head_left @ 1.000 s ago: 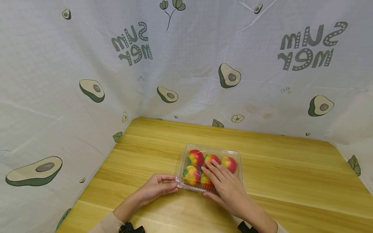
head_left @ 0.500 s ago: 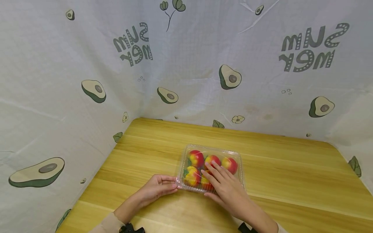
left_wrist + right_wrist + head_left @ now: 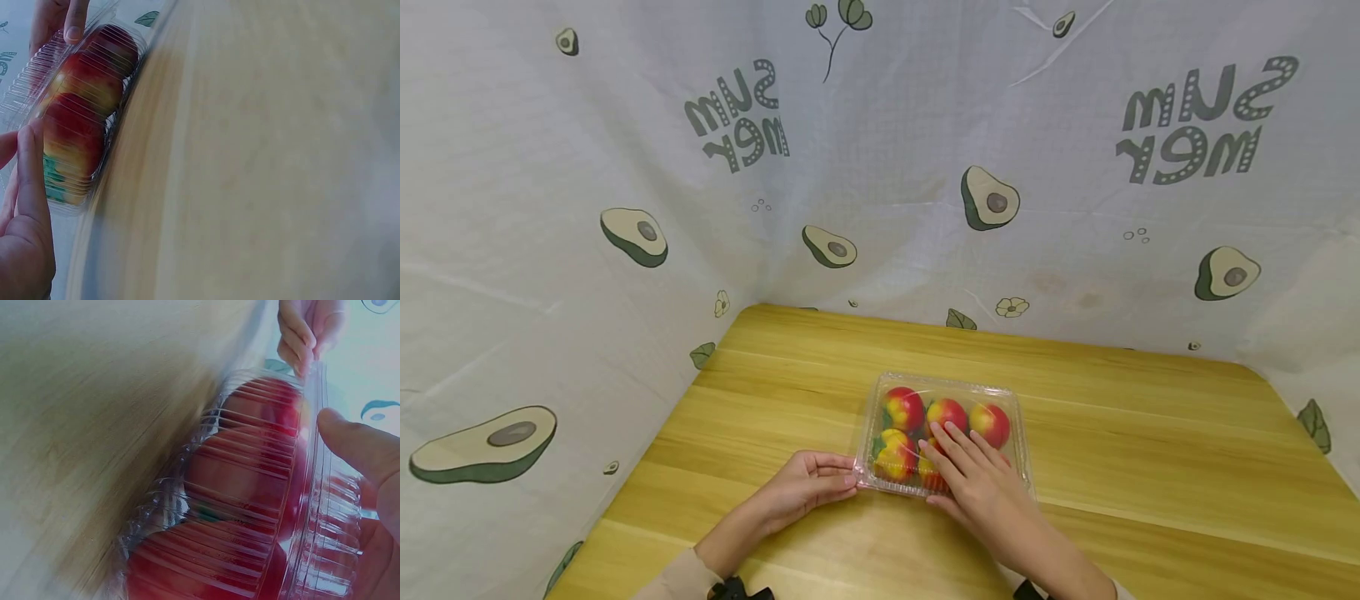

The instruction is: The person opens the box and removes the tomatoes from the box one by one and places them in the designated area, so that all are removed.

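A clear plastic clamshell box sits on the table in the head view. Through its lid show several round red-and-yellow fruits, some with green leaves. My left hand pinches the front left corner of the box between thumb and fingers. Spread flat over the right part of the lid is my right hand, its thumb at the front rim. It hides part of the front row of fruit. In the right wrist view the thumb lies along the rim seam, and the lid looks closed down on the base.
The wooden table extends on both sides of the box. A white curtain printed with avocados hangs at the back and left. Dark straps sit on the wrists.
My right hand has slid slightly toward the front of the lid, showing more of the middle back fruit. The left hand and the box stay where they were.
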A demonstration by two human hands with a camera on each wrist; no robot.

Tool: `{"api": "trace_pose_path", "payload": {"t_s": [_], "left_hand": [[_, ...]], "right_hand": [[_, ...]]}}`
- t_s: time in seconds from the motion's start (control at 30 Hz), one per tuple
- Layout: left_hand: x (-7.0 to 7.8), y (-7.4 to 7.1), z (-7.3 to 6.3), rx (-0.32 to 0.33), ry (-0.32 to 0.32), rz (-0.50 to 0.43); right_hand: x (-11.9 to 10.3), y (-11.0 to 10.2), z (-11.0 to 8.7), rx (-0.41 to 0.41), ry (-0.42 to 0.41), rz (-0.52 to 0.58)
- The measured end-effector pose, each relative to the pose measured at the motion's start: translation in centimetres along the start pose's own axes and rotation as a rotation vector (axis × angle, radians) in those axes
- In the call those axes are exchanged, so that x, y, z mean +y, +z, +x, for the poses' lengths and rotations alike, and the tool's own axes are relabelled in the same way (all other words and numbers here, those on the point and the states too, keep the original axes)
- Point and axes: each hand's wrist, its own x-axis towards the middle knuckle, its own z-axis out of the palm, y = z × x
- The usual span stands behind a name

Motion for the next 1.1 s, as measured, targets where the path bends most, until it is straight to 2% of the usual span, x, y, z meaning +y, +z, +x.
{"api": "trace_pose_path", "payload": {"t_s": [0.23,0.57,0.8,1.1], "left_hand": [[0.0,0.0,0.0,-0.005,0.005,-0.003],[-0.2,-0.3,0.0,-0.019,0.012,-0.011],[-0.3,-0.2,0.0,-0.004,0.012,-0.011],[-0.2,-0.1,0.0,-0.001,0.014,-0.015]], "right_hand": [[-0.2,0.2,0.0,-0.013,-0.003,-0.039],[-0.4,0.7,-0.1,0.016,-0.048,-0.063],[-0.3,1.1,-0.1,0.069,-0.07,-0.042],[-0.4,1.8,0.0,0.182,-0.103,-0.098]]}}
